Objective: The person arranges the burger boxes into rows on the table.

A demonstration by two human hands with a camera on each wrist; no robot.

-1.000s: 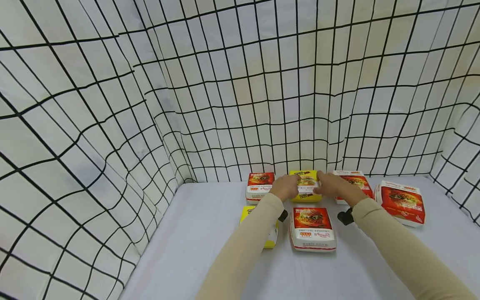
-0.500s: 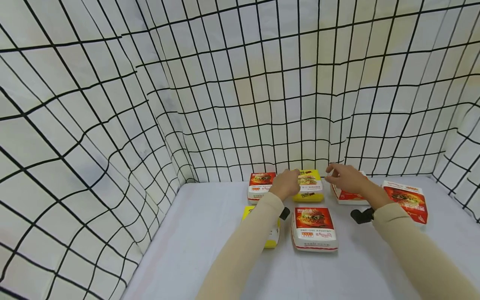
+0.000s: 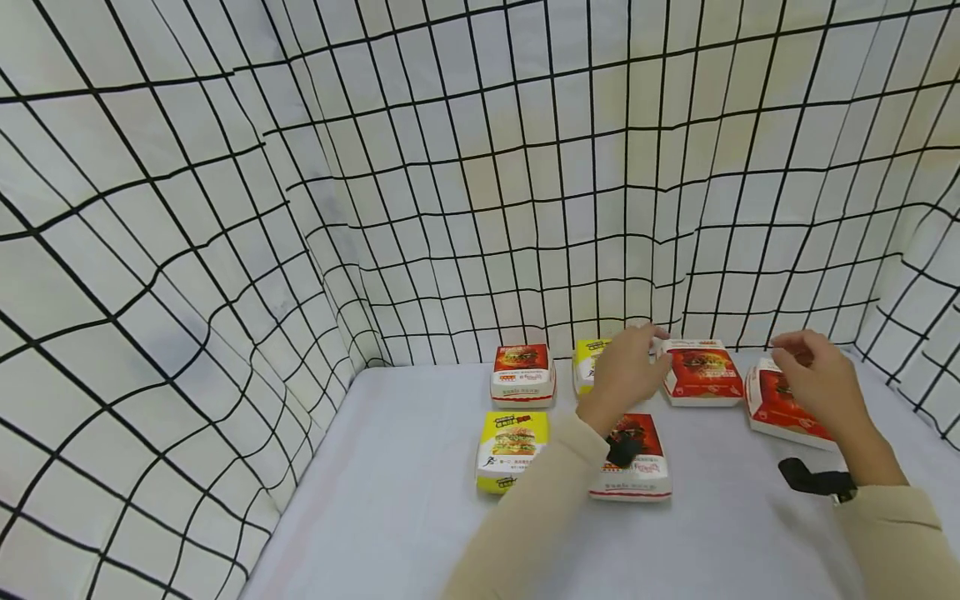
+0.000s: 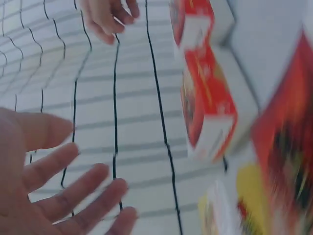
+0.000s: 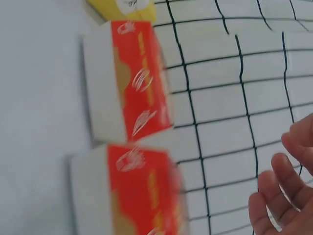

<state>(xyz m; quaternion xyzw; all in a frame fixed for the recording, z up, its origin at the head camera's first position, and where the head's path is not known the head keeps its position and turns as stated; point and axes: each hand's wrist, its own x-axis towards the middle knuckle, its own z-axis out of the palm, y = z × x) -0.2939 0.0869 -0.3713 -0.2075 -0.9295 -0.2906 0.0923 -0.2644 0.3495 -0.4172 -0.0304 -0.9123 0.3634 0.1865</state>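
Observation:
My left hand (image 3: 626, 373) hangs over the back middle yellow burger box (image 3: 587, 360), partly hiding it, its fingertips near the left edge of a red burger box (image 3: 702, 375). In the left wrist view the left hand's fingers (image 4: 80, 196) are spread and hold nothing. Further right, my right hand (image 3: 821, 387) is above the far right red burger box (image 3: 780, 410), overlapping its top. Loosely bent, the right hand's fingers (image 5: 281, 183) are apart from the boxes in the right wrist view, with nothing between them.
A red burger box (image 3: 521, 377) stands at the back left. In front are a yellow burger box (image 3: 512, 446) and another red one (image 3: 643, 479), partly behind my left wrist. White cloth walls with black netting (image 3: 517, 225) rise behind the white table (image 3: 397, 492).
The right hand has left the back yellow box and moved right, past one red box to the far right one. My left hand has shifted right from that yellow box's left side, fingers opening.

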